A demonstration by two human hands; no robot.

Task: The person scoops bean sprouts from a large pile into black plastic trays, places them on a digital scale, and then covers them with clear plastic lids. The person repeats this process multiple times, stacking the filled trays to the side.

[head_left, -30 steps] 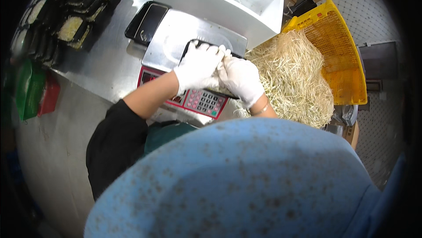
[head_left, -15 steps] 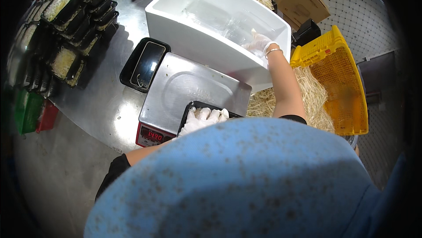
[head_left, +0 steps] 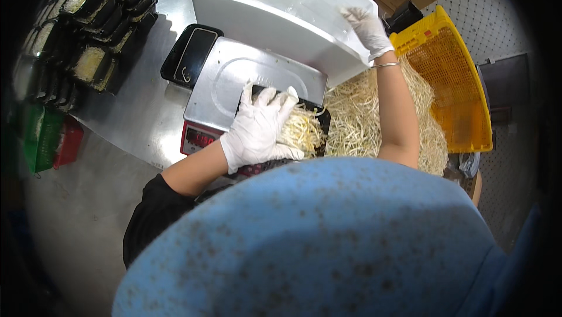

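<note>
My left hand (head_left: 260, 127), in a white glove, lies flat with spread fingers on pale bean sprouts (head_left: 304, 131) in a black tray (head_left: 324, 119). The tray sits on the steel platform of a weighing scale (head_left: 234, 80). My right hand (head_left: 367, 24), also gloved, reaches far out to the rim of a large white tub (head_left: 275, 18), fingers over its right edge; whether it grips anything there I cannot tell. A big heap of loose sprouts (head_left: 363, 118) lies under my right forearm.
A yellow plastic crate (head_left: 462, 83) stands right of the heap. An empty black tray (head_left: 190, 56) lies left of the scale. Stacks of filled black trays (head_left: 96, 30) line the steel table (head_left: 137, 112) at far left. My blue cap brim (head_left: 328, 241) hides the lower view.
A second ago both hands were together over the tray on the scale. My right hand has since reached out to the white tub's right rim; my left hand stays on the sprouts.
</note>
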